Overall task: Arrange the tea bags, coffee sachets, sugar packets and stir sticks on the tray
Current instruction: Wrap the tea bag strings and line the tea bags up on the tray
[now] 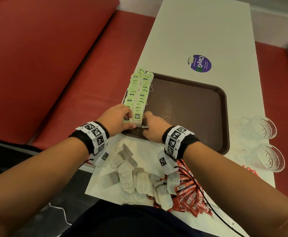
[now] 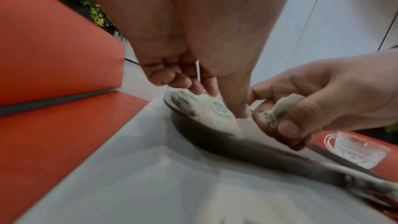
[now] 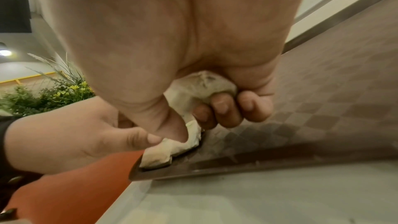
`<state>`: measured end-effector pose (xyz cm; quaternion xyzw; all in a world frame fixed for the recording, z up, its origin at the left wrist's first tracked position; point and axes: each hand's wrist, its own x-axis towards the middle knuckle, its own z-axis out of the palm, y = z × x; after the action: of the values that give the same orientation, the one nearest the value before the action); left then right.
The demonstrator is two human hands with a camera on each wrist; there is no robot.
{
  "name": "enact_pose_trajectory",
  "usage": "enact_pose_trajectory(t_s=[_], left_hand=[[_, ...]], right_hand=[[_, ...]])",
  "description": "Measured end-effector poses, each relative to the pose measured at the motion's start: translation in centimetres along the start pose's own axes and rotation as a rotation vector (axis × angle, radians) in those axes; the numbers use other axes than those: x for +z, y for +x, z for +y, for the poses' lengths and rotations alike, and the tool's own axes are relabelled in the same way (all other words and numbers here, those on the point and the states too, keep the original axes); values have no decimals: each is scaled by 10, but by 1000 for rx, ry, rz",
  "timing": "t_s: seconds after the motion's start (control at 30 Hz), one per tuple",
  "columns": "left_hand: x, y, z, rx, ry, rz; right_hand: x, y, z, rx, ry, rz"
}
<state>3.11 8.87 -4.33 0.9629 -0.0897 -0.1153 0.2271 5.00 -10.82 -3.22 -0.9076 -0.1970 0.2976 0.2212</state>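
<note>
A brown tray (image 1: pixel 191 103) lies on the white table. Two rows of green-tagged tea bags (image 1: pixel 139 89) run along its left side. My left hand (image 1: pixel 128 120) pinches the nearest tea bag (image 2: pixel 215 108) at the rows' front end, thumb pressed on it. Right beside it, my right hand (image 1: pixel 145 124) has its fingers curled round a crumpled tea bag (image 3: pixel 206 83), also in the left wrist view (image 2: pixel 282 106), and its thumb touches the row's end. A pile of loose tea bags (image 1: pixel 128 170) and red coffee sachets (image 1: pixel 189 194) lies near my body.
Two glass cups (image 1: pixel 259 127) (image 1: pixel 268 158) stand at the table's right edge, with red sticks (image 1: pixel 250 171) partly hidden beside them. A purple sticker (image 1: pixel 199 63) sits beyond the tray. Red benches (image 1: pixel 46 65) flank the table. The tray's middle and right are bare.
</note>
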Motion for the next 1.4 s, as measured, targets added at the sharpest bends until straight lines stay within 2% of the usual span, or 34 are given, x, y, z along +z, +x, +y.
enact_pose_trajectory(t_s=[0.2, 0.3, 0.43, 0.57, 0.73, 0.87, 1.17, 1.27, 1.4], left_hand=[[-5, -6, 13, 299, -94, -13], [-11, -8, 17, 354, -131, 68], [-20, -9, 18, 230, -232, 146], [-24, -11, 16, 183, -246, 80], [-37, -9, 13, 199, -72, -89], [-43, -8, 19, 149, 64, -131], [-25, 19, 33, 38, 426, -356], [-21, 33, 35, 5, 456, -306], [-17, 38, 32, -71, 321, -177]], right_hand=[[3, -7, -3, -194, 229, 59], [1, -7, -8, -176, 308, 56], [0, -7, -8, -125, 200, 42], [-2, -6, -6, -103, 165, 113], [-2, -4, 0, -18, 171, 126], [0, 0, 4, 64, 88, 76], [-1, 4, -1, 88, -37, 26], [-1, 4, -2, 99, -65, 18], [1, 5, -3, 118, -73, -1]])
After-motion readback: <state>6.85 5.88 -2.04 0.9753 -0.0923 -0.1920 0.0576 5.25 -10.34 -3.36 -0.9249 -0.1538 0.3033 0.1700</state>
